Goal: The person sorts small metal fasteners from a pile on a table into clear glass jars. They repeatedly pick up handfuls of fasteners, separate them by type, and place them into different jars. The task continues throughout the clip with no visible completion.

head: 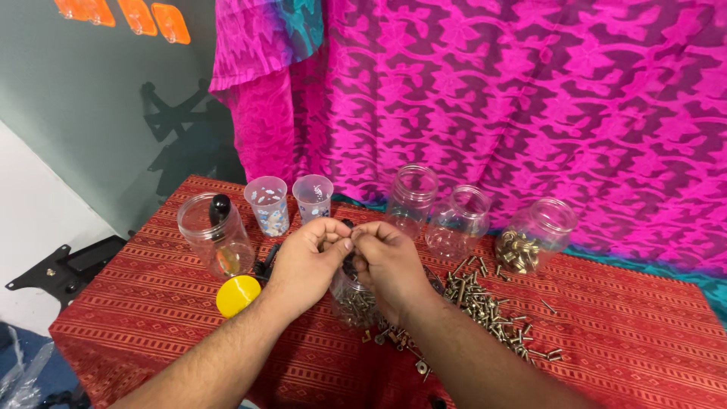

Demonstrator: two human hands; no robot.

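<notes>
Both forearms run up from the near edge; left hand (307,257) and right hand (390,261) meet fingertip to fingertip over a clear jar (354,299) part filled with screws. Fingers pinched shut on something small and dark between them; too small to tell what. Judging by this, I am mid-sort, working one piece. Next move wants a steady pinch and a short drop straight down. Loose screws (485,307) crowd my right; yellow lid (238,295) and open jar (216,235) sit left. Table edge (57,329) well off left; open cloth lies near right.
</notes>
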